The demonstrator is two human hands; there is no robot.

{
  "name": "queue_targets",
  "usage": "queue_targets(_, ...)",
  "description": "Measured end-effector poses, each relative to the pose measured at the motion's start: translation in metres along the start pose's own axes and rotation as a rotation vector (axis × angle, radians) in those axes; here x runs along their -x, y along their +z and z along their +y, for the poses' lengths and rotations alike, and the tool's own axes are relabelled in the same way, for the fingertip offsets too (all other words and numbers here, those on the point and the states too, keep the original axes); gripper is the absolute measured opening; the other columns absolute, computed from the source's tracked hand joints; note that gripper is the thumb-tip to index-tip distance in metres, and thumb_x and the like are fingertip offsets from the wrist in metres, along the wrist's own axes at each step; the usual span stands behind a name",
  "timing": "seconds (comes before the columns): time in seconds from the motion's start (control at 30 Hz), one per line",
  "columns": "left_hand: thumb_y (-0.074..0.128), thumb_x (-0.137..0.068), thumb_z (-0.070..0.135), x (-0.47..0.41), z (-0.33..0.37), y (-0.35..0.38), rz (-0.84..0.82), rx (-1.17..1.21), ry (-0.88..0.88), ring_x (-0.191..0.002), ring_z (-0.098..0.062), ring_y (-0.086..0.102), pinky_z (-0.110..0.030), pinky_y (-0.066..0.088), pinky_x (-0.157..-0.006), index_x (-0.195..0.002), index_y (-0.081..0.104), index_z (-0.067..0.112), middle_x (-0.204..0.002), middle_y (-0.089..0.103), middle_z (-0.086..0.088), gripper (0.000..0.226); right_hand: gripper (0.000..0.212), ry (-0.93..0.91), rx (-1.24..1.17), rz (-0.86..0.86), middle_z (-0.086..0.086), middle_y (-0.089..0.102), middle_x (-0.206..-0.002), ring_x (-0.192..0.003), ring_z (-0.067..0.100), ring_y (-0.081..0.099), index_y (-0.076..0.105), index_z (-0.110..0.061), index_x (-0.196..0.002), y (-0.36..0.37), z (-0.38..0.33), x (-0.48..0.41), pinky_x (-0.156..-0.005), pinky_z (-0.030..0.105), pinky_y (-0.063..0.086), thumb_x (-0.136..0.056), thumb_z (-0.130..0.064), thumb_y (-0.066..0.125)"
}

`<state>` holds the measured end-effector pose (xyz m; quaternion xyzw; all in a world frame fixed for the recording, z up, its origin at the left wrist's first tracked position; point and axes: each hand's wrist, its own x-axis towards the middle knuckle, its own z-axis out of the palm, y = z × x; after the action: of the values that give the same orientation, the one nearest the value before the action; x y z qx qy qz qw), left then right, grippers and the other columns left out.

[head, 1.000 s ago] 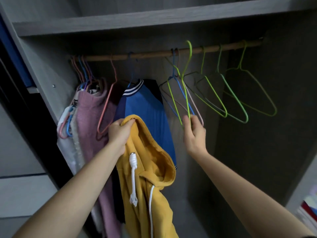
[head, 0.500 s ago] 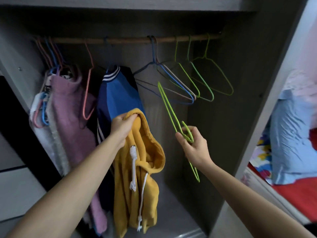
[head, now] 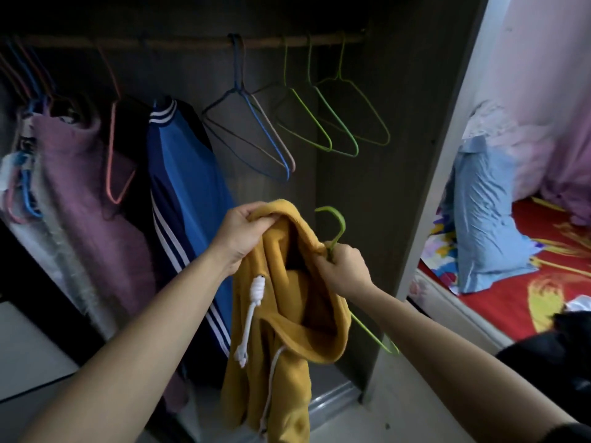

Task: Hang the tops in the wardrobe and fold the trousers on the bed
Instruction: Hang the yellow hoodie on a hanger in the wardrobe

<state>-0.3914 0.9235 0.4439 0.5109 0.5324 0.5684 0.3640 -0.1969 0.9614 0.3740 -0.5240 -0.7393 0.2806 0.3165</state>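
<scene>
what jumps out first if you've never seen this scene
The mustard-yellow hoodie dangles at centre frame, its hood gripped by the left hand, while the right hand holds a green wire hanger at the hood's edge. Behind it to the left hangs a blue jacket with white stripes, and a bed with a bright red sheet shows at the far right.

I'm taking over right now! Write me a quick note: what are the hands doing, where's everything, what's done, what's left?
Left hand: grips the hood rim of the mustard-yellow drawstring hoodie.
Right hand: grips the light green wire hanger by its neck, beside the hood.
Done: blue white-striped jacket and mauve knitted top hang on the wooden rail.
To do: slip hanger into hoodie, hang it on the rail. Folded trousers: none in view.
</scene>
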Motion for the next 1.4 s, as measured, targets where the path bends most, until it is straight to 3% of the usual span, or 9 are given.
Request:
queue_targets(0.13,0.072,-0.087,0.009,-0.007,-0.025,-0.021,-0.012,-0.613,0.111,-0.09,-0.015,0.066,-0.034,0.055,-0.079,-0.094,0.075,0.026,-0.089,0.068,0.007,0.019,0.019,0.135,-0.247,0.284,0.005,0.068,-0.082,-0.082,0.028,0.067,0.065,-0.015,-0.082,-0.036,-0.005,-0.025,-0.072,0.045,0.057,-0.089,-0.029,0.054)
queue_targets(0.27,0.067,-0.086,0.02,0.0,-0.053,-0.012,0.058,-1.172,0.031,-0.094,-0.024,0.058,-0.037,0.049,-0.073,-0.103,0.068,0.023,-0.098,0.053,0.001,0.017,0.015,-0.102,-0.127,0.23,0.0,0.065,-0.076,-0.07,0.018,0.063,0.061,-0.014,-0.08,-0.069,-0.019,-0.031,-0.062,0.038,0.054,-0.09,-0.02,0.052)
queue_targets(0.43,0.056,-0.094,0.016,-0.002,-0.068,0.014,0.086,-0.789,-0.213,-0.07,-0.027,0.064,-0.036,0.052,-0.062,-0.076,0.066,0.011,-0.072,0.066,-0.006,0.02,0.019,-0.085,-0.077,0.083,0.006,0.065,-0.079,-0.074,0.023,0.064,0.061,-0.011,-0.081,-0.085,-0.003,-0.035,-0.065,0.039,0.057,-0.095,-0.02,0.053)
queue_targets(0.57,0.062,-0.094,0.019,-0.005,-0.066,0.039,0.015,-0.584,-0.195,-0.064,-0.017,0.055,-0.03,0.038,-0.058,-0.064,0.058,0.019,-0.065,0.056,-0.002,0.03,0.02,0.048,-0.179,-0.045,0.005,0.065,-0.084,-0.081,0.022,0.064,0.064,-0.006,-0.094,-0.1,0.031,-0.045,-0.075,0.046,0.056,-0.093,-0.026,0.06)
queue_targets(0.7,0.065,-0.087,0.019,-0.016,-0.065,0.053,0.174,-0.599,-0.117,-0.066,-0.028,0.06,-0.035,0.041,-0.057,-0.058,0.059,0.016,-0.064,0.061,-0.011,0.03,0.042,0.099,-0.257,-0.126,-0.004,0.062,-0.101,-0.09,0.012,0.06,0.06,-0.015,-0.114,-0.117,0.049,-0.042,-0.075,0.029,0.049,-0.091,-0.049,0.066)
queue_targets(0.87,0.056,-0.079,0.006,-0.025,-0.055,0.07,0.355,-0.804,-0.013,-0.058,-0.028,0.046,-0.035,0.029,-0.051,-0.06,0.05,0.007,-0.056,0.05,-0.005,0.021,0.044,-0.013,-0.273,-0.065,-0.006,0.044,-0.059,-0.054,0.009,0.046,0.069,-0.018,-0.115,-0.139,0.062,-0.027,-0.058,0.026,0.038,-0.104,-0.047,0.039)
queue_targets(1.03,0.057,-0.082,0.008,-0.035,-0.061,0.056,0.499,-0.798,-0.115,-0.069,-0.027,0.049,-0.032,0.031,-0.06,-0.067,0.058,0.012,-0.071,0.06,-0.005,0.015,0.041,-0.006,-0.355,-0.399,-0.002,0.037,-0.05,-0.041,0.008,0.036,0.071,-0.013,-0.101,-0.159,0.052,-0.012,-0.042,0.015,0.032,-0.105,-0.039,0.04)
queue_targets(1.23,0.056,-0.081,0.005,-0.037,-0.057,0.047,0.534,-0.733,-0.139,-0.066,-0.026,0.051,-0.031,0.029,-0.049,-0.068,0.059,0.005,-0.064,0.055,-0.002,0.014,0.041,-0.095,-0.044,-0.563,-0.008,0.044,-0.052,-0.047,0.002,0.043,0.077,-0.021,-0.093,-0.137,0.042,-0.003,-0.053,0.017,0.036,-0.104,-0.042,0.044)
queue_targets(1.4,0.054,-0.076,0.001,-0.035,-0.03,0.066,0.451,-0.605,0.014,-0.059,-0.019,0.045,-0.035,0.034,-0.054,-0.065,0.056,0.004,-0.06,0.053,-0.008,0.012,0.04,-0.203,0.069,-0.538,-0.001,0.063,-0.08,-0.073,0.009,0.058,0.076,-0.018,-0.101,-0.074,0.027,-0.005,-0.069,0.021,0.044,-0.106,-0.037,0.04)
